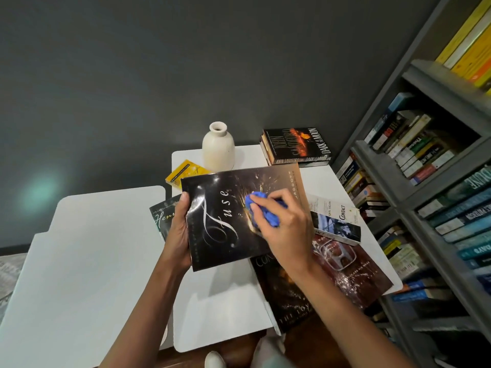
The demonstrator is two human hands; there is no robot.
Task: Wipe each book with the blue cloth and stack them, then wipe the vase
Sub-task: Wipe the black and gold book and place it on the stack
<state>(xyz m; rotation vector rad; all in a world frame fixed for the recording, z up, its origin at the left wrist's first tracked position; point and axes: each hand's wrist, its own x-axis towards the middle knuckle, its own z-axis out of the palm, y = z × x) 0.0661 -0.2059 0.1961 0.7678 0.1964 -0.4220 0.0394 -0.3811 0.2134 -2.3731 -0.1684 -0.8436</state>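
Observation:
My left hand (178, 229) grips the left edge of a dark glossy book titled "Fuse" (225, 224), held tilted above the white table (218, 301). Pressed onto its cover is the crumpled blue cloth (261, 212), bunched in my right hand (284, 229). A cream vase (218, 147) stands upright at the table's back. Behind it to the right is a small stack of books (295, 147) with "Dark of the Moon" on top. Loose books lie around: a yellow one (186, 172), a dark green one (162, 213), "Contact" (334, 221), a reddish one (353, 272) and a black one (287, 296).
A second white table (79, 261) sits to the left. A grey bookshelf (425, 195) packed with books lines the right side. A dark grey wall is behind the tables. Wooden floor and my feet show at the bottom edge.

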